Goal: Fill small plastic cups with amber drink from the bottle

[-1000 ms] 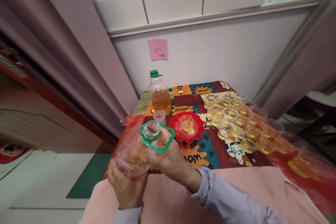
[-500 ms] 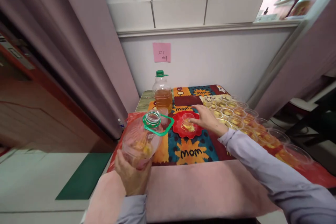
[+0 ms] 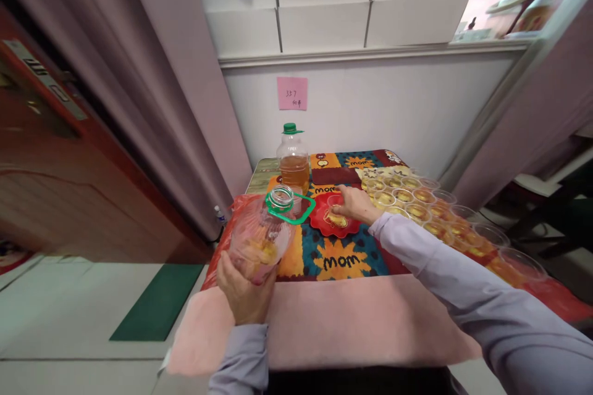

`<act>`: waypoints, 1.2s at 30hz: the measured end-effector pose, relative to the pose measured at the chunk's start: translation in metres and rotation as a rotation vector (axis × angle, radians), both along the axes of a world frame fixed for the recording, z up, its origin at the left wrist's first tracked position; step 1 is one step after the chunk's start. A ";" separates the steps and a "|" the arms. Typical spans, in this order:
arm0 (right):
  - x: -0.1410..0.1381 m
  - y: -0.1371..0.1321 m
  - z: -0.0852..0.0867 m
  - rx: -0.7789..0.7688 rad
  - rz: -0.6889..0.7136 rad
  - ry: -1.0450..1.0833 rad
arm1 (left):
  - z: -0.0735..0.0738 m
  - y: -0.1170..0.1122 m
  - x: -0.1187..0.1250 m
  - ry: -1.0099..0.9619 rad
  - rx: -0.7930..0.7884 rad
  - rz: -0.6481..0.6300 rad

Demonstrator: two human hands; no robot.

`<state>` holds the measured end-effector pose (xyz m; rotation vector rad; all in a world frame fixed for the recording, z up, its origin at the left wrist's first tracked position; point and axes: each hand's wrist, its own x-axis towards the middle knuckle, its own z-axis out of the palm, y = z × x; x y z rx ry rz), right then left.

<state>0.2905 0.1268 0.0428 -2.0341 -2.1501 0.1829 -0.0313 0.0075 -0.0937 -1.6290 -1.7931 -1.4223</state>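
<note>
My left hand [image 3: 248,290] is wrapped around the lower side of a clear plastic jug [image 3: 259,241], its neck uncapped and its green carrying ring hanging to the right. A little pale yellow liquid shows low in the jug. My right hand [image 3: 359,205] closes its thumb and fingers on a small clear plastic cup [image 3: 334,200] over a red scalloped plate [image 3: 319,223]. Part of the cup is hidden by the fingers. Another clear cup [image 3: 297,202] stands behind the jug's neck, mostly covered by it.
Behind stands a second jug [image 3: 294,166] of amber liquid with a green cap. Many filled clear cups [image 3: 417,213] crowd the table's right side. A patterned mat [image 3: 343,262] and pink cloth [image 3: 361,321] cover the table; red plastic [image 3: 217,253] lies at its left edge.
My right hand has closed on the small cup, and the cup sits farther back over the plate. The left hand still holds the jug. The view has shifted a little left.
</note>
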 end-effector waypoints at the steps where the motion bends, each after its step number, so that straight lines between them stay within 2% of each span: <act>1: 0.005 -0.003 0.005 0.010 -0.005 0.013 | 0.000 0.000 0.000 -0.005 -0.005 0.001; 4: 0.031 -0.021 0.027 0.097 0.022 0.100 | 0.003 0.000 0.002 -0.013 -0.016 -0.008; 8: 0.082 -0.065 0.056 0.282 0.082 0.252 | 0.009 0.000 0.004 -0.081 -0.047 -0.032; 11: 0.117 -0.105 0.061 0.334 0.049 0.188 | 0.012 0.002 0.005 -0.137 -0.073 -0.059; 14: 0.141 -0.138 0.042 0.343 0.023 0.059 | 0.012 0.004 0.004 -0.118 -0.064 -0.079; 17: 0.155 -0.158 0.007 0.321 0.005 -0.044 | 0.012 0.004 0.003 -0.069 -0.044 -0.087; 20: 0.160 -0.165 -0.025 0.299 0.014 -0.062 | 0.012 0.003 0.004 -0.036 -0.035 -0.075; 23: 0.159 -0.162 -0.047 0.322 0.015 -0.039 | 0.013 0.002 0.006 -0.030 -0.033 -0.063; 26: 0.156 -0.156 -0.057 0.336 -0.014 -0.030 | 0.014 0.001 0.008 -0.040 -0.042 -0.055; 36: 0.163 -0.144 -0.071 0.363 -0.042 -0.157 | 0.016 0.000 0.007 -0.075 -0.065 -0.056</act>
